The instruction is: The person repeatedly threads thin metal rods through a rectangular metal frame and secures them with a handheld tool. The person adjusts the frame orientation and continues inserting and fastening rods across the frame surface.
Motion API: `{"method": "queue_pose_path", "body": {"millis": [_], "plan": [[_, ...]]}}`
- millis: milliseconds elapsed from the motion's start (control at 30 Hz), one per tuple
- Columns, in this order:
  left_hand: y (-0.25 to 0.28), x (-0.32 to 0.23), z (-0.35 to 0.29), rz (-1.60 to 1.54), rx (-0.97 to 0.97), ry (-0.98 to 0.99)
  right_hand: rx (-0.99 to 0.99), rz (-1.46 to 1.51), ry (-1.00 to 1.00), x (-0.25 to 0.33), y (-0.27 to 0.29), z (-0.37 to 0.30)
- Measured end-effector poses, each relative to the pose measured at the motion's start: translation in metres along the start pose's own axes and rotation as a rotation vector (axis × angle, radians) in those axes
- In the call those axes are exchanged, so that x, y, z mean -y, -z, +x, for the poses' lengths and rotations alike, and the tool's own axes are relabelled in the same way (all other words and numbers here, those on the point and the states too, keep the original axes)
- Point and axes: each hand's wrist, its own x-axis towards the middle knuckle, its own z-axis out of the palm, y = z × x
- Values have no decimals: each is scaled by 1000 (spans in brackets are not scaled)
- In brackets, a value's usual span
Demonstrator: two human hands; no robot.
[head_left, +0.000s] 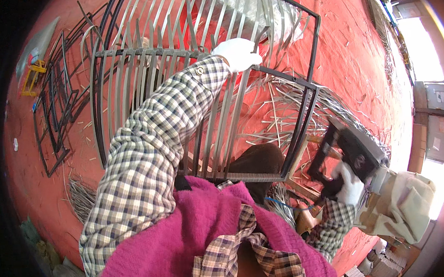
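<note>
A red floor [349,49] spreads beneath everything. On it, in front of the person, stands a dark frame [313,53] lined with long gray strips [226,126]. Loose silvery strips [329,104] lie heaped beyond its right side. To the right, well apart from the left hand, a black tool [360,152] is held tilted, the right hand [349,185] curled around its grip. The white-gloved left hand [238,54] bends its fingers at the frame's crossbar; I cannot tell whether they pinch a strip. Both 2 sleeves are checked.
</note>
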Motion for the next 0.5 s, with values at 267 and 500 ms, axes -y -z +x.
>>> {"method": "queue_pose_path", "body": {"millis": [267, 500], "plan": [[-2, 3, 5, -18, 35, 48, 128, 1165, -447, 79, -54, 133], [-5, 1, 7, -8, 15, 80, 216, 1050, -422, 84, -71, 155]]}}
